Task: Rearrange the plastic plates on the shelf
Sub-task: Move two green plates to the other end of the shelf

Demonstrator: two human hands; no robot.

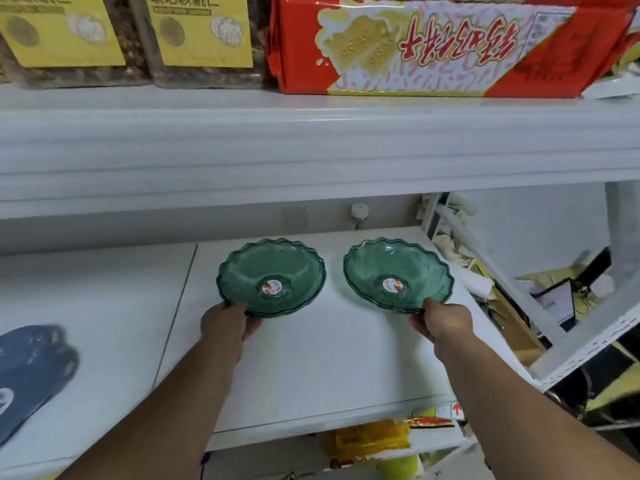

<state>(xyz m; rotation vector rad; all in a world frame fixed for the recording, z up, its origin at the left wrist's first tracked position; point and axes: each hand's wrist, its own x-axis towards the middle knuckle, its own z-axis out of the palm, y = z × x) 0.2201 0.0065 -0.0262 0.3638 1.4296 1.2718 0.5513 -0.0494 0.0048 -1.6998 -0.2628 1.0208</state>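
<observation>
Two small stacks of green see-through plastic plates with wavy rims sit side by side on the white shelf (pixel 311 368). Each top plate has a round red and white sticker in its middle. My left hand (pixel 230 323) grips the near rim of the left stack (pixel 272 277). My right hand (pixel 445 322) grips the near rim of the right stack (pixel 398 273). Both stacks look tilted slightly toward me. A gap of bare shelf lies between the two stacks.
A blue-grey plate stack (pixel 31 372) lies at the shelf's left edge. The upper shelf (pixel 311 147) overhangs closely, holding a red biscuit box (pixel 450 46) and nut jars (pixel 201 39). A slanted white shelf brace (pixel 502 271) and clutter stand to the right.
</observation>
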